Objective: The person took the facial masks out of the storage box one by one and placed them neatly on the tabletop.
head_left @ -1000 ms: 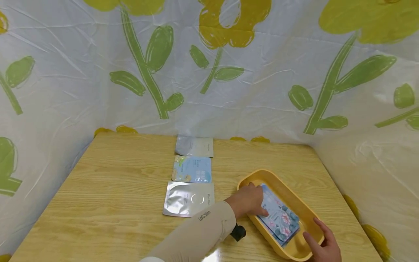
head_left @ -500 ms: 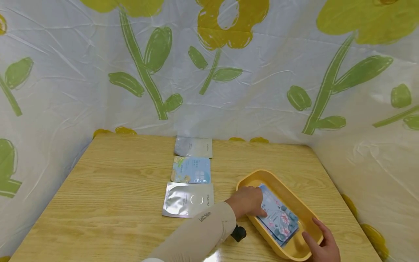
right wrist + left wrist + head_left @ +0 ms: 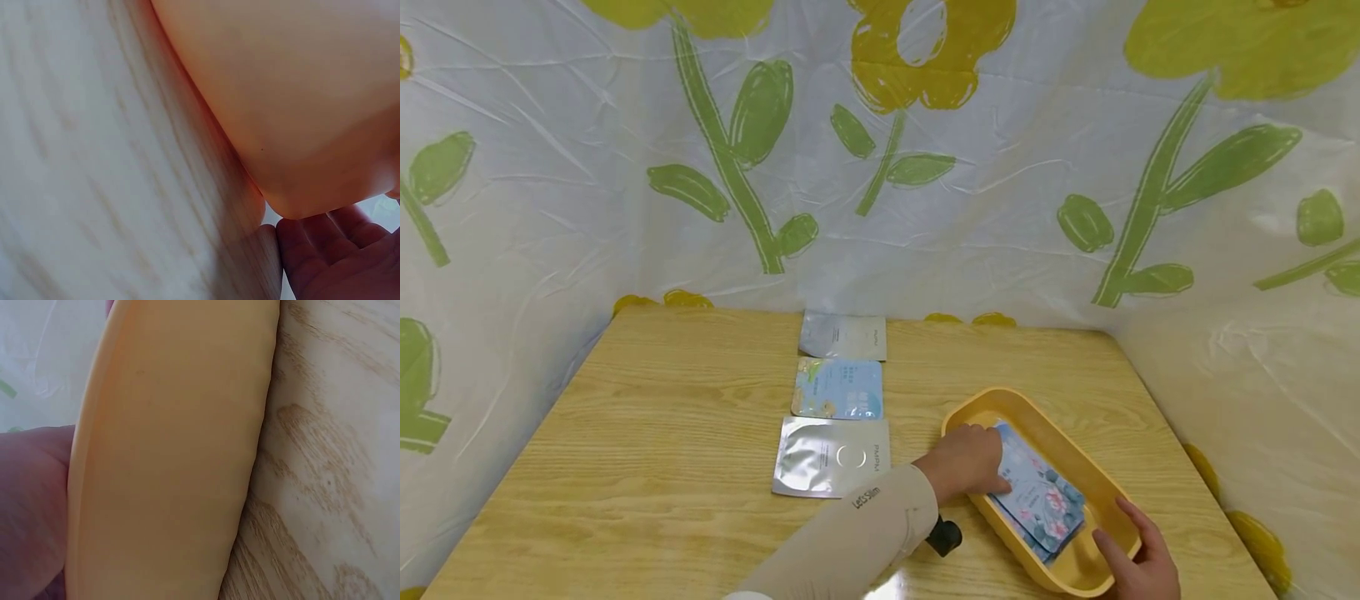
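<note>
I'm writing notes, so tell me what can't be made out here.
Head view: how many packets lie in the tray; overlap and the left hand hide it.
Head view: fine print on the nearest silver packet; too small.
Head view: wrist of the right hand; cut off by bottom edge.
Left wrist view: the tray's inside; its outer wall hides it.

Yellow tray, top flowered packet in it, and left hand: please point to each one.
Yellow tray (image 3: 1061, 459), head view: bare inner surface.
Top flowered packet (image 3: 1037, 493), head view: middle of its printed front.
Left hand (image 3: 966, 458), head view: back of the hand.
</note>
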Tool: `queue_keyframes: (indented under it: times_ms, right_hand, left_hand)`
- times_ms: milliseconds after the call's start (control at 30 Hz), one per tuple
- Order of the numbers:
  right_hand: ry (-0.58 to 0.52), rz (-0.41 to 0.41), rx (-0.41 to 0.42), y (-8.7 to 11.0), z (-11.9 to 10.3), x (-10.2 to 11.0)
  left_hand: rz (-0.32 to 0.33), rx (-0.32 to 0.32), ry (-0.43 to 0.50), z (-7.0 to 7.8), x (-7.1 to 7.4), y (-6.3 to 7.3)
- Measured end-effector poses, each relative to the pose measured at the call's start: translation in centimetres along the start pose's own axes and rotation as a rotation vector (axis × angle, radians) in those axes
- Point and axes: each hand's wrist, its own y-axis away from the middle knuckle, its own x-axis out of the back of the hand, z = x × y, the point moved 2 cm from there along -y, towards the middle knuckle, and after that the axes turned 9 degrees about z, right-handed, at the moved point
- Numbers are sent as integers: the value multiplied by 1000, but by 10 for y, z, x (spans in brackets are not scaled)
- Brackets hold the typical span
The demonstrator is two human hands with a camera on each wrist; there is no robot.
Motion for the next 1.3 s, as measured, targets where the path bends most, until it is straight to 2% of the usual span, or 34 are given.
queue_keyframes:
  times_ms: [267,400,567,833,933,1067,1300]
  right_hand:
    - [18,-18,-19,-3,1,1]
    - [-43,-45,10,-2,3,2]
    - [-95,-76,37,-2,4,2]
    - [-172,-107,64,1,1,1]
    - [-142,-74,45,1,2,1]
    - [-41,-13,-21,-1,2,0]
    - [22,23,-79,-1,-1,-2]
  left_hand:
    - [36,-47,7,-2,-3,-1]
    - [49,-57,62,-4,-5,-2]
    - [51,-34,151,-3,-2,0]
    - [43,-36,229,-2,4,1]
    - [42,-29,324,-5,3,1]
    - [33,-23,470,-10,5,1]
    - [-4,-47,668,-19,10,7]
